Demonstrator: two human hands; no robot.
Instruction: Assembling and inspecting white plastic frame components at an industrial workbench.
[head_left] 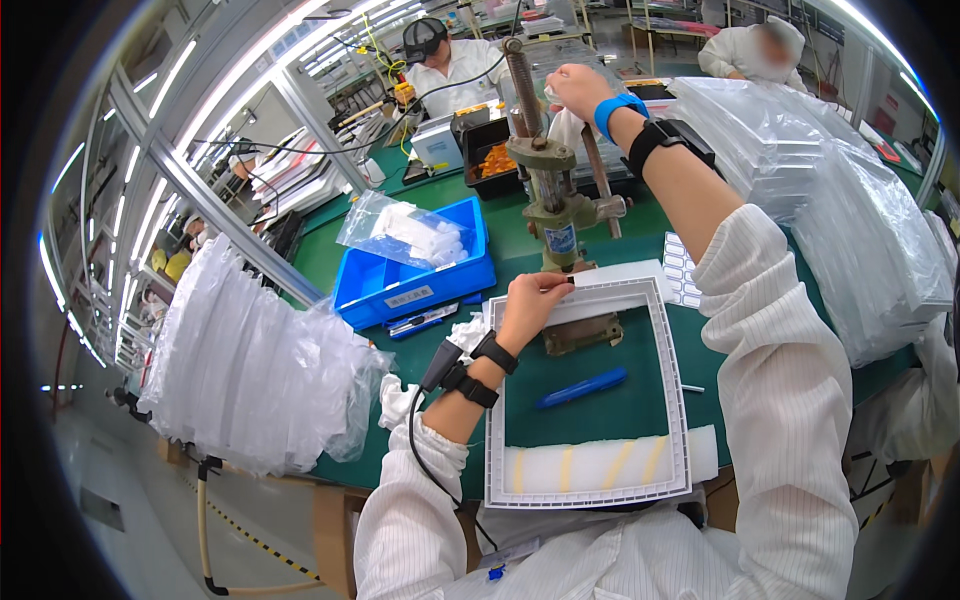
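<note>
A white rectangular plastic frame (pixel 675 400) lies on the bench before me, its far bar under the ram of a green hand press (pixel 560 205). My left hand (pixel 532 308) is closed in a pinch at that far bar, just below the ram. A tiny dark piece shows at the fingertips, too small to name. Up at the back, my right hand (pixel 580 92) is wrapped round the top of the press lever (pixel 597 165), which has white cloth around its upper part. Inside the frame's opening lies a blue pen-like tool (pixel 582 388).
A white foam strip (pixel 703 453) sits under the frame's near bar. Left of the press is a blue divided bin (pixel 400 295) with bagged white parts. Stacks of plastic-wrapped panels stand left (pixel 260 370) and right (pixel 860 240). A label sheet (pixel 681 268) lies beside the frame. Two people work beyond.
</note>
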